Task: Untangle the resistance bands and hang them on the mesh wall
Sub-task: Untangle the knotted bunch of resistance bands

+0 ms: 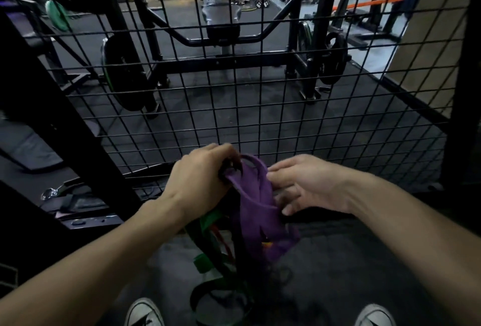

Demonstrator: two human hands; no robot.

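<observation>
**gymrat_42:** While the left hand (200, 182) grips the top of the tangled bundle (242, 224), fingers curled tight round it just in front of the mesh wall (260, 107), nothing's hanging up yet. Purple band (256, 195) sits on top, green band (205, 224) and a thin red one (225, 243) are knotted under it, trailing down away from the mesh toward the person's shoes (144, 312).

**bandnerd:** Right hand (304, 185) is just beside the purple loop, fingers spread and loose, touching it at most. Can't tell if it's pinching anything.

**gymrat_42:** My guess: if they yank purple free now, the green and red cinch tighter. Rubber grabs rubber.

**bandnerd:** Or a stretched loop snaps back at the hands. Also the low ends could snag under a shoe. Too dark to see the actual knot, though.
</observation>
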